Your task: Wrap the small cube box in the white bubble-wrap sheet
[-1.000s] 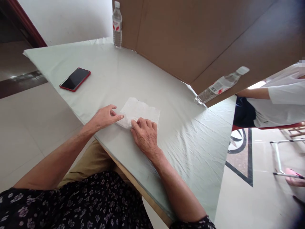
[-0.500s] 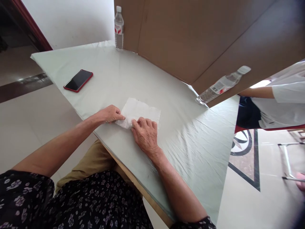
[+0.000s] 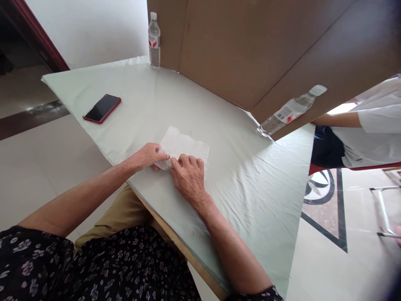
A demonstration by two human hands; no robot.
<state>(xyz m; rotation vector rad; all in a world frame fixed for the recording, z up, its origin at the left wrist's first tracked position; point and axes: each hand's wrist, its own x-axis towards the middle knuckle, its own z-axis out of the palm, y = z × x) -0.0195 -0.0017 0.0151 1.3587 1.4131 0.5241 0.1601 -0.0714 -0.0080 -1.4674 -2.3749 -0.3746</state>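
Note:
A thin whitish translucent sheet (image 3: 184,144), which looks like bubble wrap, lies on the cloth-covered table (image 3: 244,188) in front of me. My left hand (image 3: 152,156) pinches its near left corner between thumb and fingers, and that corner is crumpled. Resting on the sheet's near edge, my right hand (image 3: 189,175) has its fingers curled and pressed together against it. The two hands are close to each other, with the left thumb almost at the right hand's fingers.
A red-edged phone (image 3: 102,108) lies at the left. Tall cardboard panels (image 3: 219,46) stand along the far side, with one water bottle (image 3: 154,42) at the left and another bottle (image 3: 290,112) at the right. Beyond the panel, a person in a white shirt (image 3: 376,133) sits.
My left hand has moved slightly right, closer to my right hand, with the sheet's corner in its fingers. My right hand has barely shifted.

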